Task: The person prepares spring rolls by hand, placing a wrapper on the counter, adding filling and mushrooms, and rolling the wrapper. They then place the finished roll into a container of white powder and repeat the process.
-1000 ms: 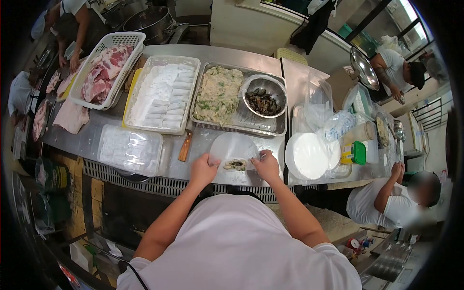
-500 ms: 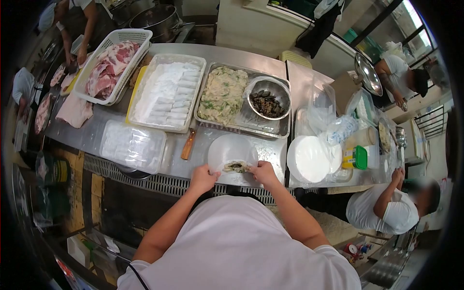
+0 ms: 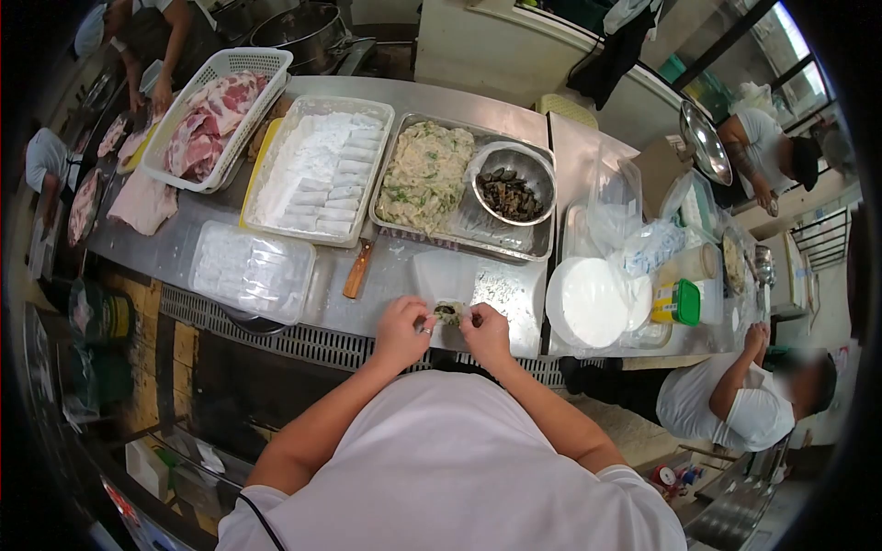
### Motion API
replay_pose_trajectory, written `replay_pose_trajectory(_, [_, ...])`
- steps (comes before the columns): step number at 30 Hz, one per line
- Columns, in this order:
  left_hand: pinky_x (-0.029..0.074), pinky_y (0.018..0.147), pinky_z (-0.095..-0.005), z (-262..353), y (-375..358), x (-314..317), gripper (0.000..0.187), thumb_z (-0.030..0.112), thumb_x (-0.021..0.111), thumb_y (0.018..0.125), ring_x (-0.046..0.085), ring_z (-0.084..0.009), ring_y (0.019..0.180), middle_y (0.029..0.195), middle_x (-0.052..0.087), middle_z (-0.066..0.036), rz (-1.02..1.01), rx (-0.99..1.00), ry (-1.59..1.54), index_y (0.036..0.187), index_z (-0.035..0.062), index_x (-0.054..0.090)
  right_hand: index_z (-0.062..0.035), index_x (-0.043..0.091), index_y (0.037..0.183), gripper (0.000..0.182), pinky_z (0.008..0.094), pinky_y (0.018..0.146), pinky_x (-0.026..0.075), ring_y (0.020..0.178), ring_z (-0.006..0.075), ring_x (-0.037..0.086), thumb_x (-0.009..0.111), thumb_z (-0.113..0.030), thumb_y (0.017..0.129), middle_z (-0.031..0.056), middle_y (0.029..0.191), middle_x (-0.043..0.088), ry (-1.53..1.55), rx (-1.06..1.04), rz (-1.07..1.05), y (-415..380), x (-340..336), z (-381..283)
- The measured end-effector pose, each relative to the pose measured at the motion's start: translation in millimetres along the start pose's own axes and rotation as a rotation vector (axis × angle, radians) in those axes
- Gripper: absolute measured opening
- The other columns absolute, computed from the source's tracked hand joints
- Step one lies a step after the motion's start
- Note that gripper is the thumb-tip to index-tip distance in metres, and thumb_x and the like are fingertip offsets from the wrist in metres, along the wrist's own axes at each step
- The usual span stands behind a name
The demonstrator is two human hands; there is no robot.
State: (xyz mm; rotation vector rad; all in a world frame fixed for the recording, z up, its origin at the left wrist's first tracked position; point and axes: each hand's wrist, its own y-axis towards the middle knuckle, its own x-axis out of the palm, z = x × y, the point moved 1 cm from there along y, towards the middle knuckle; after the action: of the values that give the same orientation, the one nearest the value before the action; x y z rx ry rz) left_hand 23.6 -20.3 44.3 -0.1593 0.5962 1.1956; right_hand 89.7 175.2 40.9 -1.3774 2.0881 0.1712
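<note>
On the steel table just in front of me lies a translucent round wrapper [image 3: 439,269], with a small mound of pale and dark filling [image 3: 448,315] at its near edge. My left hand [image 3: 402,327] pinches the wrapper's left side beside the filling. On the opposite side, my right hand [image 3: 487,332] has its fingers closed on the wrapper's right side. Both sides are folded inward over the ends of the filling. A stack of white round wrappers [image 3: 588,303] sits to the right of my right hand.
Beyond my hands, a metal tray [image 3: 404,223] holds pale green-flecked filling and a steel bowl [image 3: 548,170] of dark pieces. Finished white rolls [image 3: 335,197] lie in a powdered tub. A wooden-handled tool [image 3: 357,273], a lidded container [image 3: 253,275] and a meat basket [image 3: 152,163] stand left.
My hands have moved closer together, bringing the wrapper's left and right sides inward. The wrapper, a full round before, now looks narrower.
</note>
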Motion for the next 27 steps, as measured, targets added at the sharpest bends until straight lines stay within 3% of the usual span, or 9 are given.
replay_pose_trajectory(1, [0.056,0.091,-0.0471,0,4,4,0.012,0.008,0.081,0.088,0.068,-0.0353,0.107,0.116,0.072,-0.014,-0.009,0.084,0.039,0.092,0.0039,0.071,0.0025,0.075,0.101,0.018,0.0369,0.069,0.057,0.070,0.0197,0.070,0.078,-0.014,0.095,0.0119,0.078,0.075,0.004,-0.021,-0.005,-1,0,-4])
replay_pose_trajectory(5, [0.049,0.108,-0.0494,-16,14,26,0.017,0.008,0.079,0.083,0.062,-0.0388,0.126,0.129,0.069,-0.016,-0.224,0.247,0.165,0.098,0.0046,0.071,0.0004,0.074,0.103,0.016,0.0397,0.075,0.059,0.083,0.0284,0.074,0.079,-0.012,0.093,0.0161,0.098,0.077,-0.146,-0.217,0.002,-2,1,-8])
replay_pose_trajectory(8, [0.053,0.102,-0.0512,-20,12,29,0.028,0.005,0.078,0.080,0.064,-0.0403,0.119,0.130,0.068,-0.018,-0.238,0.328,0.205,0.106,0.0056,0.069,-0.0012,0.073,0.102,0.015,0.0441,0.083,0.060,0.100,0.0354,0.073,0.078,-0.008,0.090,0.0181,0.111,0.075,-0.228,-0.444,0.015,2,0,-12])
replay_pose_trajectory(10, [0.052,0.105,-0.0509,-20,12,24,0.035,0.003,0.078,0.080,0.063,-0.0415,0.123,0.131,0.067,-0.019,-0.284,0.282,0.161,0.113,0.0049,0.068,-0.0020,0.073,0.102,0.014,0.0487,0.090,0.059,0.107,0.0395,0.070,0.075,-0.004,0.088,0.0187,0.111,0.072,-0.214,-0.694,0.077,8,1,-15])
replay_pose_trajectory(13, [0.050,0.110,-0.0504,-27,7,22,0.045,0.000,0.076,0.079,0.060,-0.0437,0.128,0.132,0.067,-0.020,-0.256,0.141,-0.006,0.122,0.0043,0.065,-0.0021,0.070,0.097,0.014,0.0505,0.096,0.055,0.107,0.0410,0.066,0.072,-0.001,0.083,0.0181,0.102,0.069,-0.272,-0.831,-0.129,22,4,-16])
replay_pose_trajectory(17, [0.048,0.115,-0.0499,-27,7,17,0.063,-0.005,0.074,0.078,0.058,-0.0461,0.131,0.134,0.065,-0.022,-0.202,-0.040,-0.134,0.138,0.0040,0.060,-0.0028,0.068,0.093,0.014,0.0498,0.096,0.053,0.102,0.0404,0.066,0.072,-0.002,0.080,0.0182,0.099,0.067,-0.363,-0.845,-0.233,28,5,-13])
replay_pose_trajectory(20, [0.048,0.117,-0.0487,-28,11,11,0.072,-0.003,0.074,0.081,0.055,-0.0436,0.137,0.142,0.061,-0.022,-0.213,0.095,-0.022,0.149,0.0030,0.052,-0.0030,0.067,0.092,0.013,0.0496,0.094,0.053,0.099,0.0401,0.065,0.072,-0.002,0.081,0.0183,0.098,0.068,-0.402,-0.850,-0.263,28,3,-17])
replay_pose_trajectory(23, [0.046,0.120,-0.0494,-33,17,3,0.081,-0.001,0.077,0.081,0.053,-0.0445,0.141,0.146,0.059,-0.024,-0.381,0.188,0.107,0.156,0.0019,0.047,-0.0031,0.067,0.093,0.013,0.0500,0.093,0.053,0.099,0.0403,0.065,0.072,-0.001,0.082,0.0182,0.096,0.068,-0.421,-0.845,-0.290,27,3,-20])
replay_pose_trajectory(27, [0.043,0.125,-0.0483,-30,17,-9,0.083,0.004,0.080,0.081,0.052,-0.0455,0.144,0.153,0.056,-0.025,-0.444,0.119,0.078,0.157,0.0005,0.047,-0.0032,0.067,0.094,0.012,0.0508,0.093,0.053,0.099,0.0414,0.065,0.070,0.000,0.083,0.0187,0.096,0.069,-0.345,-0.813,-0.296,23,-1,-20])
